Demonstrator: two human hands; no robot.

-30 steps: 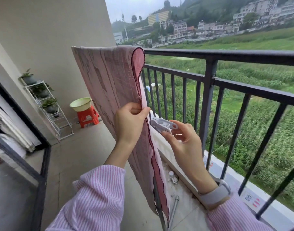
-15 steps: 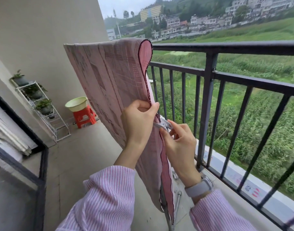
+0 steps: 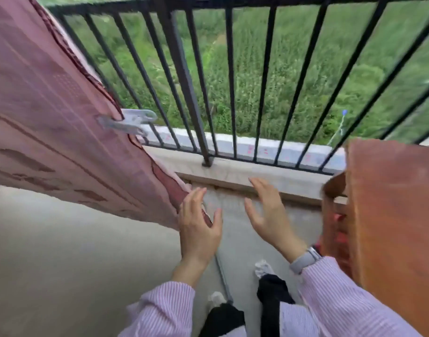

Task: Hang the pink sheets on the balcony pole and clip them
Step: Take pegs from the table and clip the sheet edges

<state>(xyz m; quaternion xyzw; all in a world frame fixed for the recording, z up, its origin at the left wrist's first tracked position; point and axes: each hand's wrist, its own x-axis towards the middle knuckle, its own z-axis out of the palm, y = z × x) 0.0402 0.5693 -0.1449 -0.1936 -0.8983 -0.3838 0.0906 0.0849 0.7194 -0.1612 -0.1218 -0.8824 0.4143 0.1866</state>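
The pink sheet [image 3: 50,113] hangs on the left, draped down from above the frame, its dark red hem running along the right edge. A white clip [image 3: 132,121] grips that hem partway down. My left hand [image 3: 198,229] is open with fingers spread, its fingertips by the sheet's lower corner. My right hand [image 3: 267,210] is open and empty, hovering over the floor near the ledge. The pole that carries the sheet is out of frame.
The black balcony railing [image 3: 184,76] and its concrete ledge [image 3: 245,176] run across in front. An orange-brown wooden piece [image 3: 391,227] stands close at the right. A thin metal rod [image 3: 222,276] lies on the floor by my feet.
The clip has gone from my right hand onto the sheet's hem. Both hands have let go and dropped low. The view has tilted down and turned right.
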